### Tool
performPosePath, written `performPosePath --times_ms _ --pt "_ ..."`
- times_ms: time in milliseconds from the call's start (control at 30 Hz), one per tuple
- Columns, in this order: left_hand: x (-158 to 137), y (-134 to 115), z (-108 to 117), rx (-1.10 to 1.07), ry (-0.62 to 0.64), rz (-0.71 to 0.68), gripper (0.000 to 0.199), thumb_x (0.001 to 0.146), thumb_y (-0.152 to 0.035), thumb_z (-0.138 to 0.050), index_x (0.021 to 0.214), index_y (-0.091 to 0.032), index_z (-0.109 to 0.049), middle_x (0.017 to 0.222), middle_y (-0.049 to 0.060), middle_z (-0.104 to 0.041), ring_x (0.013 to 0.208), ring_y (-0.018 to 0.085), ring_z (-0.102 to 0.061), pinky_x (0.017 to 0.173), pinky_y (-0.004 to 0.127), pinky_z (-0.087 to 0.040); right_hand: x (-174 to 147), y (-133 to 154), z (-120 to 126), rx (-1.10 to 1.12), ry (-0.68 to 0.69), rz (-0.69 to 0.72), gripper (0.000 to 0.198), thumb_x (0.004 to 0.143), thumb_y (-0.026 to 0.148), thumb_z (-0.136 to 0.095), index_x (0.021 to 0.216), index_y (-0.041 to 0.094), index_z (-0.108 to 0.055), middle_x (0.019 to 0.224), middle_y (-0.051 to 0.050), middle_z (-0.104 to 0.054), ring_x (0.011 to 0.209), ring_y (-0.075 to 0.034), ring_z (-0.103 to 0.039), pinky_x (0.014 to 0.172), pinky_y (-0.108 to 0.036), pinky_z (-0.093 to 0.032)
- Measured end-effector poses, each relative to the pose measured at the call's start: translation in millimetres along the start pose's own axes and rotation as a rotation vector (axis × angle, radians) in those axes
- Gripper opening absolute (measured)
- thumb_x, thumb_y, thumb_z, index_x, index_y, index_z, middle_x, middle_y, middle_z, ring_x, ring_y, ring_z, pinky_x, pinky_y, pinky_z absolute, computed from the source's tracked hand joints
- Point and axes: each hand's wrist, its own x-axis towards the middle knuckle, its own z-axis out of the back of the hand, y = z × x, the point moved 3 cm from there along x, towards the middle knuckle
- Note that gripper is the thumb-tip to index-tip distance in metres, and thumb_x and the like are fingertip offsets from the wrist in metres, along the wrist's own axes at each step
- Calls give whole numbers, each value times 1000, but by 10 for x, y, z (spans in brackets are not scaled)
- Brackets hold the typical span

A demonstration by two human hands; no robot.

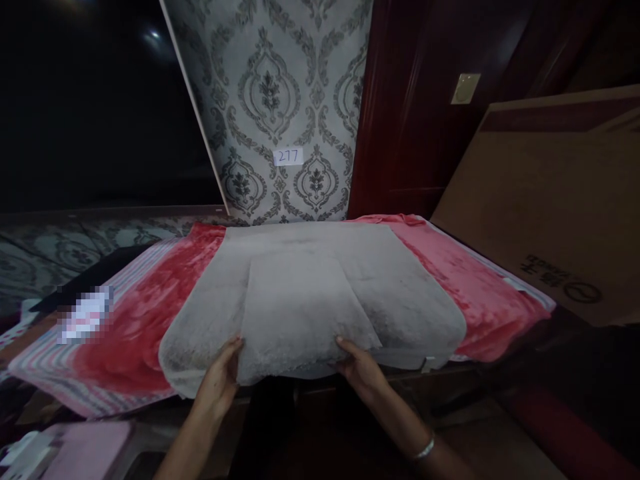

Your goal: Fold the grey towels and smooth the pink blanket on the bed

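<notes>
A large pale-grey plush mat with rounded corners lies flat over red and pink bedding. On its middle rests a smaller pale-grey plush piece, roughly rectangular; whether it is a separate cloth or a folded part of the mat, I cannot tell. My left hand grips the near left corner of this smaller piece, thumb on top and fingers mostly hidden below. At the near right side, my right hand pinches its edge in the same way. The near edge of the piece is slightly raised between both hands.
A red plush blanket and striped cloth spread out at left, with a pink blanket at right. A big cardboard box leans at the right. Behind are a dark screen and patterned wallpaper.
</notes>
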Motion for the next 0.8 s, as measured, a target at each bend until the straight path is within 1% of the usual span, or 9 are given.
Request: performPosePath --times_ms 67,133,233,300,367,433,567,667,800 --pt "4 -86 -59 29 17 -51 27 60 -14 -75 86 -20 -69 83 3 -75 79 19 -70 67 26 -54 0 36 90 31 62 24 36 61 27 -89 92 24 -71 99 -2 -79 94 -27 -73 81 -43 -60" --pt "35 -170 -105 74 53 -86 38 56 -18 -78 94 -19 -70 81 2 -74 73 18 -69 62 25 -52 1 134 164 72 121 53 30 66 31 -86 92 25 -72 102 -3 -79 96 -27 -72 84 -44 -59" --pt "124 -280 -151 167 121 -124 58 51 -27 -84 106 -20 -68 74 -1 -70 61 16 -65 52 24 -47 22 321 255 117 185 40 27 73 45 -81 93 27 -74 105 -3 -79 100 -27 -71 87 -45 -57" --pt "192 -348 -183 232 144 -144 65 51 -30 -85 112 -21 -65 73 -3 -68 56 15 -62 49 23 -44 63 422 302 127 220 -2 39 76 61 -75 95 27 -75 102 -5 -79 100 -28 -71 87 -46 -57" --pt "262 -415 -227 298 151 -143 69 54 -31 -84 118 -23 -62 73 -3 -67 51 14 -59 46 23 -42 133 493 332 105 249 -48 55 74 75 -69 97 25 -75 98 -8 -79 100 -30 -72 86 -48 -57" --pt "340 -480 -285 352 162 -127 69 58 -29 -83 123 -24 -60 73 -3 -67 49 14 -59 46 23 -43 226 554 337 70 263 -78 63 71 80 -68 97 23 -74 94 -11 -79 100 -32 -72 84 -49 -57" --pt "533 -597 -391 431 180 -100 67 65 -25 -82 126 -23 -57 77 0 -69 52 15 -62 48 24 -45 406 715 247 -35 280 -155 67 66 80 -73 96 20 -73 89 -12 -78 99 -33 -73 84 -47 -57" --pt "686 -662 -442 459 157 -110 63 67 -23 -80 125 -22 -57 74 -2 -66 48 13 -59 45 22 -41 486 871 92 -125 324 -221 64 70 75 -73 103 20 -73 94 -10 -79 101 -32 -73 89 -46 -56" --pt "837 -712 -517 457 145 -129 57 68 -20 -79 121 -21 -58 69 -5 -61 44 11 -53 45 22 -40 571 1038 -129 -134 350 -155 46 80 54 -74 110 19 -72 98 -7 -80 102 -30 -73 94 -47 -54"
